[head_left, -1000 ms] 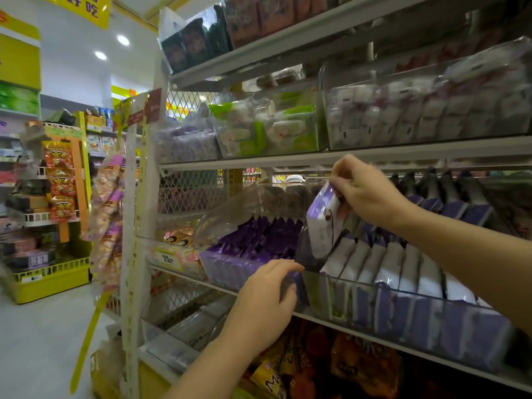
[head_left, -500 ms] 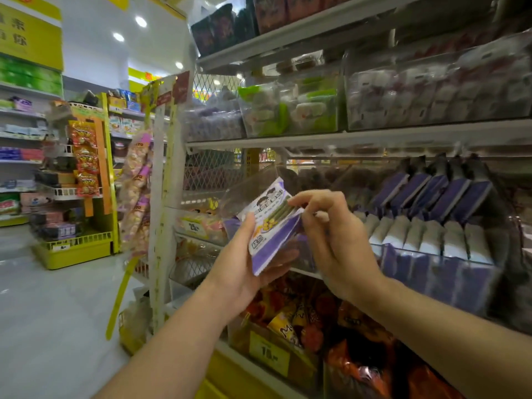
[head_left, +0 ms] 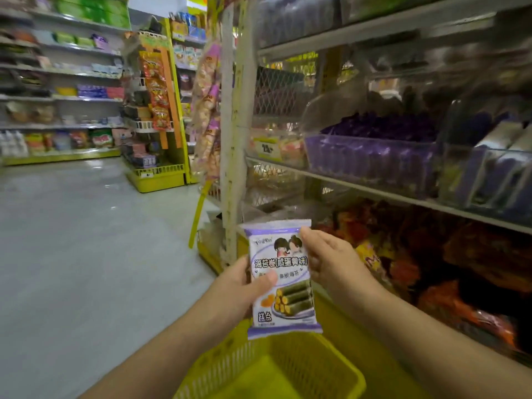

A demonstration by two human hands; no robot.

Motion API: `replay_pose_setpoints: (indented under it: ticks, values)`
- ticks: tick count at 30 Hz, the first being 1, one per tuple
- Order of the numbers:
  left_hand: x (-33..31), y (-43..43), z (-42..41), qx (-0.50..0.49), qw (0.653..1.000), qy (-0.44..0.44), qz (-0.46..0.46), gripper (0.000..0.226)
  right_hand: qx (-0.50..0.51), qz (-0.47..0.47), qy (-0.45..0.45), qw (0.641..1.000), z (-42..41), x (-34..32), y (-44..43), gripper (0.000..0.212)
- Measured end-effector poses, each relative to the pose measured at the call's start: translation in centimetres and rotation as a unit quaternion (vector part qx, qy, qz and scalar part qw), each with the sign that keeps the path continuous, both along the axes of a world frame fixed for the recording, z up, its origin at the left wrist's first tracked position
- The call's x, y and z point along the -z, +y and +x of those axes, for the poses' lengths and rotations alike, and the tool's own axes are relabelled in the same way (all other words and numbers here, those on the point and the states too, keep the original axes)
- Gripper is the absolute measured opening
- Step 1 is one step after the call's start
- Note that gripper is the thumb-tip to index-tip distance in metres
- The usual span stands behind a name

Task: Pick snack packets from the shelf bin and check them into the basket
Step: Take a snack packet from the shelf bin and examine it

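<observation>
A purple-and-white snack packet [head_left: 285,289] with a seaweed-roll picture stands upright, face toward me, held between both hands. My left hand [head_left: 244,286] grips its left edge, thumb across the front. My right hand [head_left: 331,260] pinches its right edge near the top. Directly below it sits the yellow plastic basket [head_left: 339,364], which looks empty. The clear shelf bin [head_left: 371,159] with more purple packets stands on the middle shelf, up and to the right of my hands.
Metal shelving [head_left: 403,197] fills the right side, with orange and red snack bags [head_left: 475,269] on the lower shelf. A white wire end rack [head_left: 230,139] stands ahead. The grey aisle floor [head_left: 86,240] opens to the left, with more shelves beyond.
The packet has come away from the shelf bin and down over the basket. Both hands now hold it upright and facing me. The view has swung left and down.
</observation>
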State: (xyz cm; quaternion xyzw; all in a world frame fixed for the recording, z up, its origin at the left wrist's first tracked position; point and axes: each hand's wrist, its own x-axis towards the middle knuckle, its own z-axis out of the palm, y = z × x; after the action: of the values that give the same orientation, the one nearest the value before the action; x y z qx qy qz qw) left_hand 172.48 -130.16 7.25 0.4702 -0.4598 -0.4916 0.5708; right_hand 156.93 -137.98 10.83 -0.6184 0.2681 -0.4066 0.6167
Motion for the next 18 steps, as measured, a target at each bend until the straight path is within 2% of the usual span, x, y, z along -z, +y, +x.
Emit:
replay_pose_setpoints:
  ticks: [2, 7, 10, 13, 18]
  values:
    - [0.8, -0.1, 0.4, 0.007, 1.0, -0.013, 0.01, 0.047, -0.011, 0.053, -0.022, 0.998, 0.6, 1.3, -0.5, 0.043]
    - [2.5, -1.0, 1.3, -0.022, 0.999, -0.025, 0.032, 0.039, -0.033, 0.108, -0.033, 0.993, 1.8, 3.3, -1.4, 0.017]
    - [3.1, -1.6, 1.6, -0.086, 0.996, -0.02, 0.027, 0.027, -0.024, 0.123, -0.025, 0.992, 2.3, 4.4, -1.6, 0.018]
    - [3.4, -1.9, 1.6, -0.113, 0.993, 0.01, 0.033, 0.026, -0.029, 0.144, -0.015, 0.989, 2.2, 5.3, -1.3, 0.014]
    - [3.3, -1.9, 1.4, -0.098, 0.99, 0.091, 0.044, 0.033, -0.042, 0.171, -0.014, 0.984, 1.5, 5.7, -1.4, 0.015]
